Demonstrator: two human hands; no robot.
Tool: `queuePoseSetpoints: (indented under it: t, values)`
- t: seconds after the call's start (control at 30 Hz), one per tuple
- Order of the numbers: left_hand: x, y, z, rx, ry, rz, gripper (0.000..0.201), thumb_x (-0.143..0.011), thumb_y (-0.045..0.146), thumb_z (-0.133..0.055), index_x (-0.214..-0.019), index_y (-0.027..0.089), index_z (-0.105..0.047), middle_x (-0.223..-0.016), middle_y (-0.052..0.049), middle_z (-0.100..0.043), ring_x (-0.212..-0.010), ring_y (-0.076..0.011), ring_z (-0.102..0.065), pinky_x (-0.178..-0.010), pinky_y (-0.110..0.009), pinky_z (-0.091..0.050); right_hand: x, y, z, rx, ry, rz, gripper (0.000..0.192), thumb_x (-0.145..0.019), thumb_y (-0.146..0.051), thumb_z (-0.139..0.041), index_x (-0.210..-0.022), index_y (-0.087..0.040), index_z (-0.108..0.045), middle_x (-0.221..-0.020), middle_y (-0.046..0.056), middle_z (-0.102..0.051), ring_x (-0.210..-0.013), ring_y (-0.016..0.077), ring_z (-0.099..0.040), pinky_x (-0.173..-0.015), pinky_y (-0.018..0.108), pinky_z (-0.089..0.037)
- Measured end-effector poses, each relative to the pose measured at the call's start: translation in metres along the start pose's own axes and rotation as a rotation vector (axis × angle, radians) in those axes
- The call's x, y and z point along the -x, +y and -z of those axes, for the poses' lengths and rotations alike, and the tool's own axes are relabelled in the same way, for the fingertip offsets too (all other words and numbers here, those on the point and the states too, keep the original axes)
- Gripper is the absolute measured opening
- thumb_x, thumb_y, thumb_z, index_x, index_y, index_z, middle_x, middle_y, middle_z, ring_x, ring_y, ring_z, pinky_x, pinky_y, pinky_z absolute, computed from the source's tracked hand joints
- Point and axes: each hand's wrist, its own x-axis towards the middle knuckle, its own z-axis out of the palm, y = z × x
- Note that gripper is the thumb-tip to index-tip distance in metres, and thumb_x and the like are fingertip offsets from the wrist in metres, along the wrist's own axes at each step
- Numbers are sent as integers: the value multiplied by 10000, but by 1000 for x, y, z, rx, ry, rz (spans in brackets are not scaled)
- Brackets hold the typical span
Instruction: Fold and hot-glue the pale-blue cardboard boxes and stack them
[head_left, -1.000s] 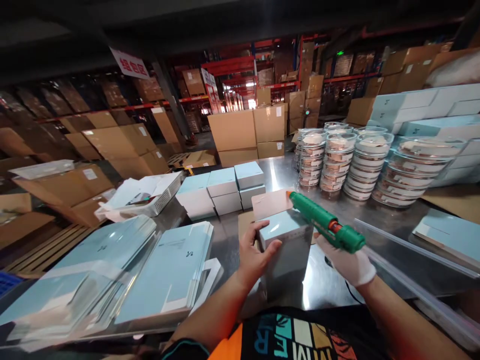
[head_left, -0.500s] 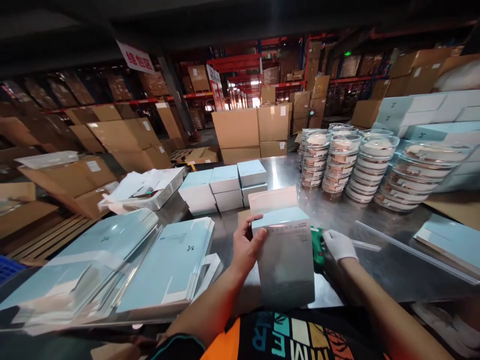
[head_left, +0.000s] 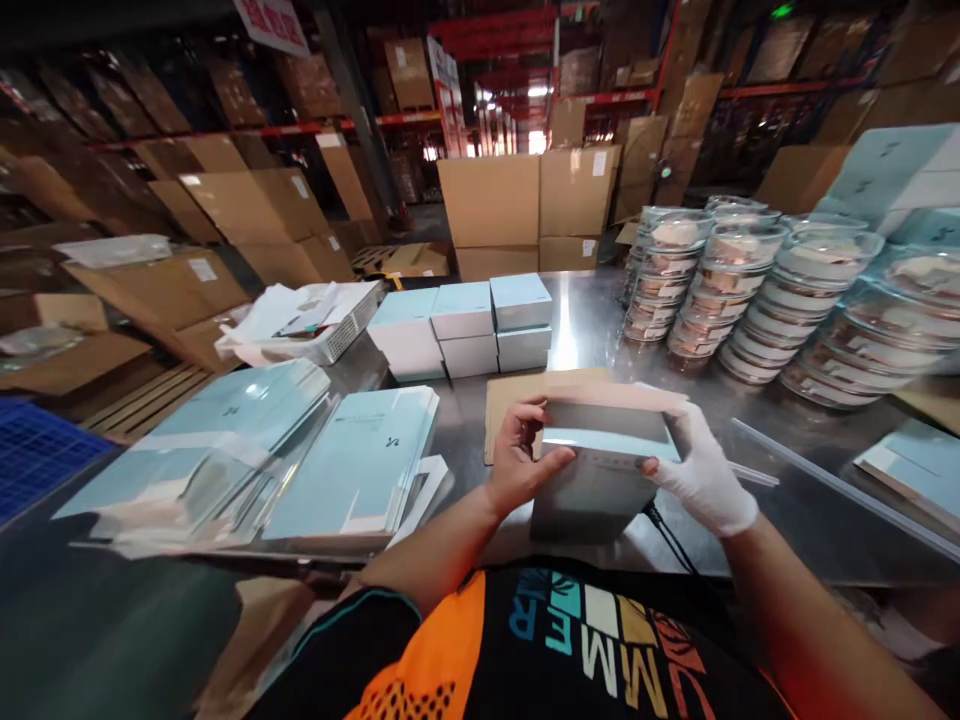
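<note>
Since a moment ago the gloved right hand (head_left: 705,480) has left the green tool, now hidden, and joined the bare left hand (head_left: 521,462); both grips clasp the pale blue box (head_left: 600,470) above the counter (head_left: 585,330), its underside unseen.

Near left: stacks of flat blue sheets (head_left: 352,470) cover the table (head_left: 577,330) up to its edge.
Far middle: a block of small blue boxes (head_left: 465,325) stands behind a cardboard sheet (head_left: 502,405).
Far right: columns of clear round containers (head_left: 750,290) wall that side.
Free lane: bare steel between boxes and containers.
Near right: a clear strip (head_left: 840,485) crosses the table.
</note>
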Motion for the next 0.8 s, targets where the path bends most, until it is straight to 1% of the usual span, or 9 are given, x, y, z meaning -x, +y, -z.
queuePoseSetpoints:
  t: [0.1,0.17,0.2,0.27,0.4,0.53,0.67,0.73,0.8]
  values:
    - [-8,0,4,94,-77,-90,571,-905,542,-882,-1343,287,-619,-1250,-95,-716,-1241,-273,-730,-1090,-450,-562,8,-1,6,64,-97,135,428,-922,-532,-854,-1257,-299,-725,-1653,126,-574,-1514,343,-573,-1255,554,-481]
    - [-17,4,8,77,-220,-169,447,-940,489,-862,-1309,281,-720,-1259,-103,-734,-1300,-291,-710,-1141,-478,-550,11,-8,6,62,-146,215,231,-1014,-398,-766,-1237,-335,-766,-1668,89,-570,-1515,316,-583,-1259,543,-485]
    - [-21,7,9,62,-288,-207,359,-962,478,-840,-1251,275,-774,-1263,-108,-745,-1328,-303,-696,-1155,-495,-547,11,-11,6,60,-160,247,219,-1033,-353,-741,-1248,-357,-779,-1657,74,-584,-1507,303,-593,-1254,531,-495]
    - [-28,11,11,41,-360,-266,274,-996,479,-795,-1168,269,-831,-1248,-114,-775,-1346,-319,-688,-1148,-527,-560,11,-16,4,58,-172,287,279,-1043,-288,-721,-1288,-403,-789,-1623,51,-618,-1480,281,-619,-1234,502,-523]
    - [-32,10,6,42,-324,-326,261,-1002,452,-791,-1173,263,-849,-1186,-115,-815,-1303,-319,-720,-1100,-541,-596,8,-20,8,75,-186,314,367,-1048,-237,-706,-1346,-437,-783,-1529,52,-689,-1389,255,-685,-1178,451,-573]
    - [-37,12,9,26,-329,-274,242,-1008,448,-781,-1133,254,-854,-1148,-121,-830,-1266,-320,-747,-1070,-531,-605,5,-16,13,90,-213,370,384,-1072,-243,-670,-1399,-423,-763,-1489,74,-712,-1338,246,-714,-1144,448,-599]
    - [-65,36,17,-256,-552,-131,348,-888,548,-879,-1073,256,-851,-1325,-167,-794,-1458,-393,-619,-1194,-588,-505,-1,-11,4,224,-190,344,499,-1076,-344,-666,-1571,-400,-637,-1620,117,-612,-1472,304,-624,-1214,540,-548]
    - [-80,54,14,-403,-716,-95,493,-797,537,-958,-1195,274,-832,-1453,-172,-738,-1503,-409,-569,-1238,-580,-467,-7,-10,-5,268,-212,362,695,-1041,-458,-711,-1691,-335,-497,-1687,158,-538,-1554,348,-540,-1268,579,-489]
    - [-90,69,9,-459,-831,-64,604,-792,448,-975,-1344,295,-785,-1449,-157,-740,-1402,-376,-653,-1204,-516,-509,-19,-9,-8,264,-303,374,945,-975,-612,-757,-1758,-253,-370,-1715,197,-496,-1580,375,-504,-1288,573,-465]
